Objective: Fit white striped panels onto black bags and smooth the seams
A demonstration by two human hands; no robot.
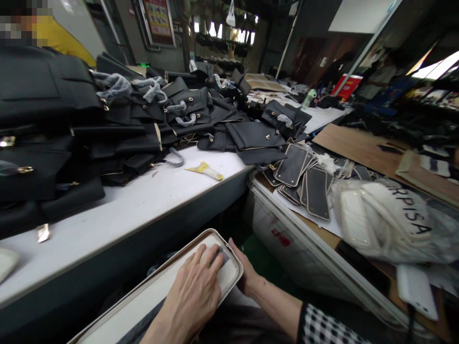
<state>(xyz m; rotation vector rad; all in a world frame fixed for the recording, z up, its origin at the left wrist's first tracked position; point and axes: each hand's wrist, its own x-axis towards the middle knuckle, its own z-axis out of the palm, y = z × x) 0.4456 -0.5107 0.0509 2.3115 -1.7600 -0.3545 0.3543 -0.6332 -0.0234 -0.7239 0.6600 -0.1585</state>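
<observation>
A long cream-white tray-like bag piece [145, 308] with rounded corners and a raised, brown-edged rim lies slantwise in front of me, a dark strip along it. My left hand [195, 286] rests palm down inside it, fingers extended over the white surface near the far end, with a small dark patch beside the fingertips. At the far right corner, my right hand [245, 270] grips the rim from outside, the thumb up along the edge and the other fingers hidden behind. A black-and-white checked sleeve covers the right forearm.
Black leather bags [136, 129] with gold hardware are heaped on a white table [143, 200]. A yellow-handled tool [204, 169] lies there. To the right, a bin [283, 239] stands beneath stacked dark panels [317, 191], a plastic bag [387, 220] and a white device [416, 291].
</observation>
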